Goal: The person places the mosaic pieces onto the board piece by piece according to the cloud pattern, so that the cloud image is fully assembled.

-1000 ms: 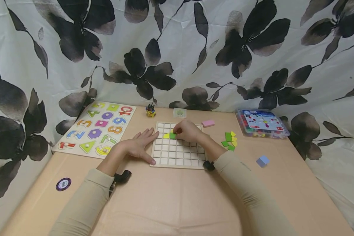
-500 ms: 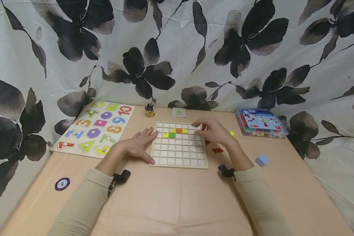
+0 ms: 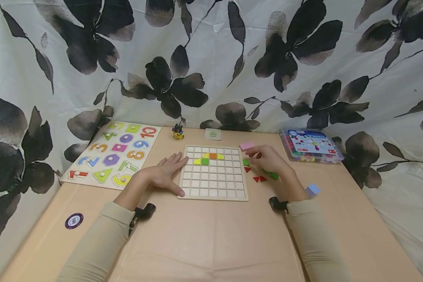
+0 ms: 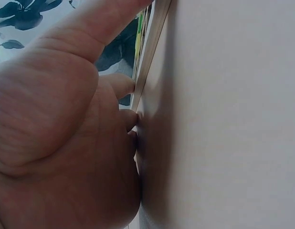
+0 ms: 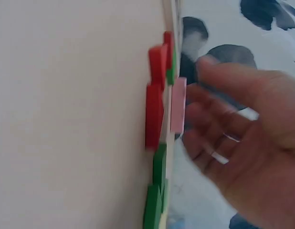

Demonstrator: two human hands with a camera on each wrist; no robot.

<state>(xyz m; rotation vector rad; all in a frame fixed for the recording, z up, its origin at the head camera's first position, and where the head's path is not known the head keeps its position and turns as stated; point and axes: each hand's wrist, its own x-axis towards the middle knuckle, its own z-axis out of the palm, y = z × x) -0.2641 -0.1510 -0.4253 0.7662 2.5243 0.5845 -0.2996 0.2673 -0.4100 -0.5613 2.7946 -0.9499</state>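
My left hand (image 3: 163, 172) lies at the left edge of a wooden grid board (image 3: 211, 182), fingers straight and spread, thumb at its near corner. The left wrist view shows the palm (image 4: 57, 124) beside the board's edge. Several pieces lie in the board's upper rows: a green square (image 3: 205, 161), an orange square (image 3: 213, 156) and yellow pieces (image 3: 220, 156). Right of the board, my right hand (image 3: 269, 160) hovers over loose pieces with fingers loosely bent. Nothing shows between its blurred fingers in the right wrist view. Red triangles (image 3: 256, 179) and green pieces (image 3: 274, 176) lie below it.
A pink block (image 3: 246, 145) lies behind the loose pieces. To the right are a blue block (image 3: 313, 190) and a clear plastic box (image 3: 311, 145). A number puzzle (image 3: 112, 152), a small figure (image 3: 178, 132), a pattern card (image 3: 213, 134) and a round chip (image 3: 74, 221) are also on the table.
My right hand has left the board's upper rows and moved right to the loose pieces, uncovering the orange and yellow pieces and the red triangles. My left hand has stayed in place.
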